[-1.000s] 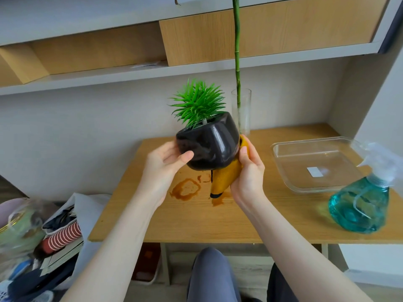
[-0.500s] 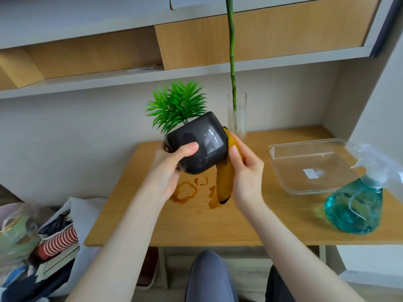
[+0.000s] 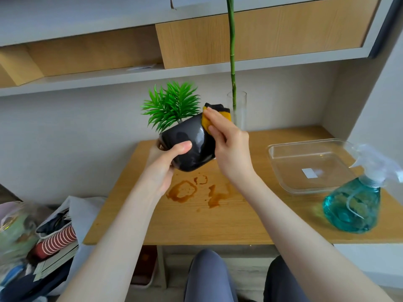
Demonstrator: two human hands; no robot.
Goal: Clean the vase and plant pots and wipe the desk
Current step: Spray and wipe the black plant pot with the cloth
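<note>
You've got the black pot (image 3: 192,147) up in the air over the tabletop (image 3: 196,223), tilted so the green plastic plant (image 3: 172,105) leans toward the left. Your left hand (image 3: 162,164) has a curled grip around the pot's lower left side, thumb lying across the front. Your right hand (image 3: 229,142) pinches a yellow and black cloth (image 3: 209,120) and presses it against the pot's upper right edge. Brown spill marks (image 3: 194,192) sit on the wood right below the pot. Behind your right hand there's a clear glass vase (image 3: 238,110) with a tall green stem (image 3: 232,51) in it. Off to the right sit a clear tray (image 3: 283,153) and a teal spray bottle (image 3: 353,203), which looks like it's touching the tray's front corner, hard to be sure.
</note>
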